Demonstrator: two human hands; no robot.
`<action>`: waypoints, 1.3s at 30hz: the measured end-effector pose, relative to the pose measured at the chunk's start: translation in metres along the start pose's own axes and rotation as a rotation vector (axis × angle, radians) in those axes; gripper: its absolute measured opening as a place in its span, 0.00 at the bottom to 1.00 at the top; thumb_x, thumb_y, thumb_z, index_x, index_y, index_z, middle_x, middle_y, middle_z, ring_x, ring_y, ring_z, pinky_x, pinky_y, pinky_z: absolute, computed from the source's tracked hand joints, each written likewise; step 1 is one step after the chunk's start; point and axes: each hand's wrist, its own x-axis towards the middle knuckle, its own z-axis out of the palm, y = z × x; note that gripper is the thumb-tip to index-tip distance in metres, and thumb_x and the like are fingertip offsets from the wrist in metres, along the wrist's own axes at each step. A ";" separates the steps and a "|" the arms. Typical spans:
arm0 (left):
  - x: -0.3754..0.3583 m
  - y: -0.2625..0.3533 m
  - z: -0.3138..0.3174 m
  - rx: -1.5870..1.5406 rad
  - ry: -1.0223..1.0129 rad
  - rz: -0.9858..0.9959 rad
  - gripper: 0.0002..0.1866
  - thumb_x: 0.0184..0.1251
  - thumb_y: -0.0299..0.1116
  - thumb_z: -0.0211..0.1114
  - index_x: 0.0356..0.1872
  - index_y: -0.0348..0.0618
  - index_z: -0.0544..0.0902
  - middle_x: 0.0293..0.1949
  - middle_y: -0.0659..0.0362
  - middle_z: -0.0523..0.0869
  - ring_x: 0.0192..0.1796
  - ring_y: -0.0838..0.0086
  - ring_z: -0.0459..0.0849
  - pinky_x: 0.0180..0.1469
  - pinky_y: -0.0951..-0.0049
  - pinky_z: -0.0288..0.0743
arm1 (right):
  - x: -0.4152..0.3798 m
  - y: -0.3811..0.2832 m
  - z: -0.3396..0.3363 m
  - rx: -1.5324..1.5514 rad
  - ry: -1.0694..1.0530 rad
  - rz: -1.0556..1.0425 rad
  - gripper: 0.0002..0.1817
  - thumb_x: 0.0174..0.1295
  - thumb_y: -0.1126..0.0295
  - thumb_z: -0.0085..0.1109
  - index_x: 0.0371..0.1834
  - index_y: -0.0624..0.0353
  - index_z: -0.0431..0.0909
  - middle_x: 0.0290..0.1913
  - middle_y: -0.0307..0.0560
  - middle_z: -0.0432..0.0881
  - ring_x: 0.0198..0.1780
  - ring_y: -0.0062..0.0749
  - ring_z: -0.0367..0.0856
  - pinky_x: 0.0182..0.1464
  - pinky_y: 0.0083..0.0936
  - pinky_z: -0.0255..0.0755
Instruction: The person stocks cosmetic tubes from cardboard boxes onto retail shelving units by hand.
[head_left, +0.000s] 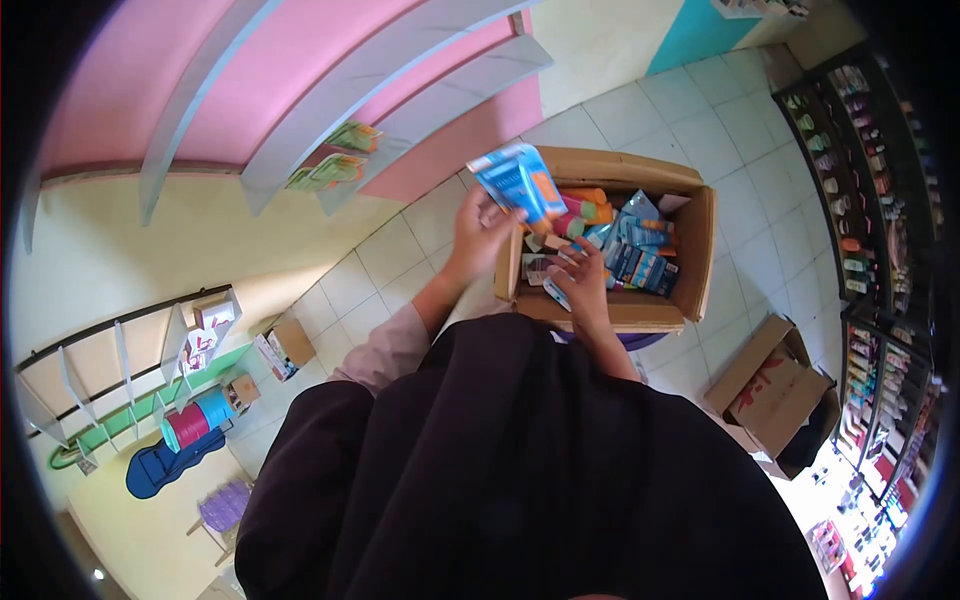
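An open cardboard box stands in front of me, filled with several small blue, orange and green product packs. My left hand grips a light blue pack with an orange patch and holds it up above the box's near left corner. Reaching down into the box, my right hand touches a small pack near the front wall. My dark garment fills the lower part of the view and hides my lap.
A second cardboard box lies open on the tiled floor to the right. Stocked dark shelves run along the far right. Pink wall shelves with green packs are at the left. Small boxes sit on the floor by the left wall.
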 end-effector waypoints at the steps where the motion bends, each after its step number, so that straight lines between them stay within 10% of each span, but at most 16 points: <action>1: 0.020 -0.001 -0.020 0.047 0.002 0.037 0.21 0.56 0.20 0.64 0.52 0.37 0.71 0.46 0.58 0.79 0.50 0.75 0.79 0.54 0.72 0.72 | 0.003 -0.003 -0.005 0.032 -0.027 -0.013 0.29 0.57 0.81 0.56 0.61 0.55 0.57 0.54 0.46 0.69 0.52 0.29 0.72 0.51 0.25 0.71; 12: 0.201 -0.035 -0.200 0.767 0.248 0.243 0.20 0.52 0.21 0.67 0.47 0.37 0.73 0.42 0.56 0.81 0.46 0.73 0.81 0.48 0.72 0.76 | 0.006 -0.021 -0.004 0.179 0.037 0.147 0.19 0.62 0.78 0.52 0.56 0.56 0.63 0.48 0.41 0.73 0.49 0.26 0.74 0.50 0.25 0.71; 39: 0.201 -0.045 -0.221 0.698 0.277 0.248 0.20 0.53 0.19 0.65 0.47 0.36 0.71 0.42 0.55 0.80 0.45 0.73 0.81 0.49 0.74 0.75 | 0.027 -0.016 -0.007 0.230 0.220 0.119 0.18 0.61 0.77 0.54 0.54 0.54 0.66 0.46 0.38 0.74 0.47 0.24 0.74 0.48 0.25 0.71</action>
